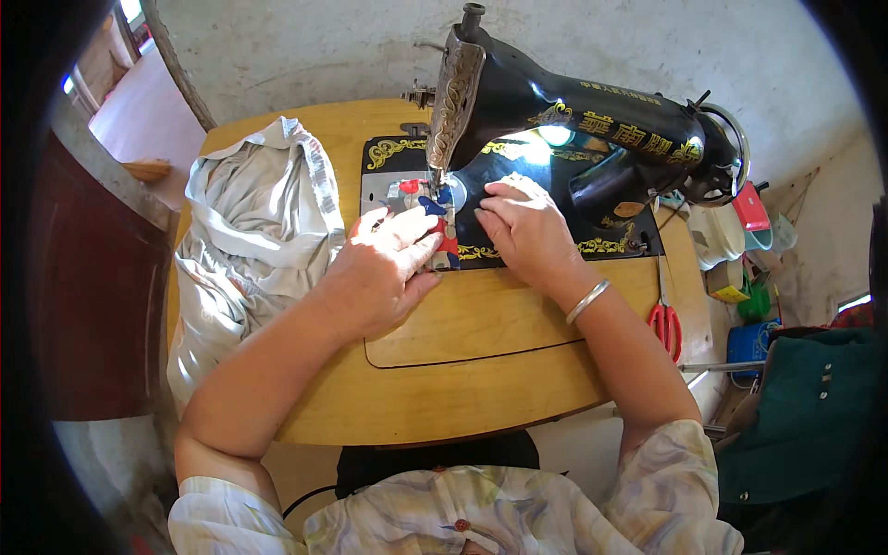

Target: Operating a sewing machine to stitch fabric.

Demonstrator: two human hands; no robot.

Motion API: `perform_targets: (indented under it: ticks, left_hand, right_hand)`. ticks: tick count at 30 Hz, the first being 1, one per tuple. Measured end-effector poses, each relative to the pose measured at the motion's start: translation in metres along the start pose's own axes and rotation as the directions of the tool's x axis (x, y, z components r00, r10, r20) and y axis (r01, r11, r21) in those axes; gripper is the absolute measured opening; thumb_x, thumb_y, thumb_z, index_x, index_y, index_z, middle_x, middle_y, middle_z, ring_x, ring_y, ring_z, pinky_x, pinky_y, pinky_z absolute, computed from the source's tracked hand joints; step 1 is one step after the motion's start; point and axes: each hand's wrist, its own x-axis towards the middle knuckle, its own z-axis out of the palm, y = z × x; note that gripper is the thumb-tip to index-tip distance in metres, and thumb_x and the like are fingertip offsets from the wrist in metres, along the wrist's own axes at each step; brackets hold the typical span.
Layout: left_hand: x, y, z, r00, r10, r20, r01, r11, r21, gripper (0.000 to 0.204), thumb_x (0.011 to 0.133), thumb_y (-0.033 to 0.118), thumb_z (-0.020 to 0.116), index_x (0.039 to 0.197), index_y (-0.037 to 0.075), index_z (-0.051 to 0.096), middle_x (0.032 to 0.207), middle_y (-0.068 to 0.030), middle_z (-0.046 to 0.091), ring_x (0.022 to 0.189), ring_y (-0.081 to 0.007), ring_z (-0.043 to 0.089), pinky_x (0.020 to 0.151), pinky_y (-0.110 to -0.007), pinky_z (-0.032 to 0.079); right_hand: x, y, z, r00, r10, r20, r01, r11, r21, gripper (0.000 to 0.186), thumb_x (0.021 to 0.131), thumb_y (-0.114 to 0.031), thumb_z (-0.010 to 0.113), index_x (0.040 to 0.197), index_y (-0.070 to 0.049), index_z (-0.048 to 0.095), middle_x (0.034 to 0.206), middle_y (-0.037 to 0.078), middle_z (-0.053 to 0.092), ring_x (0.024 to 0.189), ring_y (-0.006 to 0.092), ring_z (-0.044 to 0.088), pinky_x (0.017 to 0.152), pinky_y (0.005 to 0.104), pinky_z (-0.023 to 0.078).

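One small red-and-blue patterned fabric piece (433, 217) lies flat on the black sewing machine's (555, 139) bed under the needle — pinned beneath the left hand's (375, 277) flat, spread fingertips (407, 227), with the right hand (527, 231) resting open just beside it. One pale folded cloth (250, 240) and one pair of red-handled scissors (666, 319) lie on the wooden table (481, 361).

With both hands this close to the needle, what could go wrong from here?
1. The left hand and right hand press the small red and blue fabric piece right beside the needle; a fingertip may slip under it.
2. The patch is small, so it may skew and stitch crooked.
3. The pale bundled cloth lies against the left forearm and might drag toward the sewing machine.
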Motion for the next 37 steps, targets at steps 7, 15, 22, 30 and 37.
perform_targets:
  ticks: [7,15,22,30,37]
  left_hand:
    - [0.001,0.002,0.000,1.000,-0.029,0.007,0.029,0.995,-0.096,0.035,0.074,0.020,0.062,0.104,0.002,0.057,0.113,-0.0117,0.053,0.101,-0.0284,0.051,0.094,-0.046,0.033]
    - [0.002,0.002,-0.001,1.000,0.020,-0.008,-0.020,0.999,-0.033,0.037,0.072,0.019,0.063,0.104,0.002,0.057,0.114,-0.0110,0.053,0.102,-0.0285,0.051,0.095,-0.047,0.032]
    - [0.000,0.002,-0.001,0.999,0.036,-0.006,-0.036,0.998,-0.054,0.037,0.071,0.020,0.063,0.102,0.001,0.057,0.109,-0.0143,0.056,0.103,-0.0304,0.050,0.095,-0.047,0.030]
    - [-0.002,0.000,-0.001,0.999,0.033,0.025,-0.031,0.996,-0.082,0.036,0.072,0.021,0.063,0.101,0.000,0.058,0.109,-0.0143,0.056,0.106,-0.0295,0.050,0.097,-0.048,0.029]
    - [-0.001,-0.001,-0.004,0.997,0.048,0.053,-0.046,0.998,-0.049,0.038,0.072,0.023,0.063,0.104,0.003,0.058,0.113,-0.0169,0.054,0.111,-0.0318,0.046,0.097,-0.047,0.029]
  right_hand:
    - [0.029,-0.013,0.003,0.978,0.191,0.082,-0.192,0.981,-0.006,0.016,0.079,-0.026,0.055,0.083,-0.011,0.057,0.085,0.010,0.060,0.087,0.0292,0.054,0.077,0.0460,0.037]
    - [0.019,0.012,0.019,0.979,0.140,-0.150,-0.159,0.980,-0.120,0.017,0.080,-0.021,0.054,0.072,-0.007,0.051,0.071,0.009,0.055,0.075,0.0288,0.054,0.067,0.0419,0.036]
    - [0.018,0.010,0.012,0.962,0.205,-0.180,-0.234,0.960,-0.157,0.013,0.080,-0.019,0.055,0.075,-0.008,0.052,0.072,0.008,0.056,0.074,0.0284,0.054,0.066,0.0418,0.037]
    - [0.003,-0.028,0.000,0.945,-0.319,-0.073,0.322,0.946,0.036,0.012,0.078,-0.015,0.053,0.088,-0.011,0.058,0.075,0.008,0.052,0.076,0.0274,0.052,0.070,0.0414,0.038]
    - [0.003,-0.014,-0.010,0.980,-0.193,0.045,0.194,0.981,-0.019,0.024,0.073,-0.018,0.064,0.097,-0.011,0.063,0.065,0.005,0.047,0.064,0.0234,0.049,0.064,0.0387,0.035]
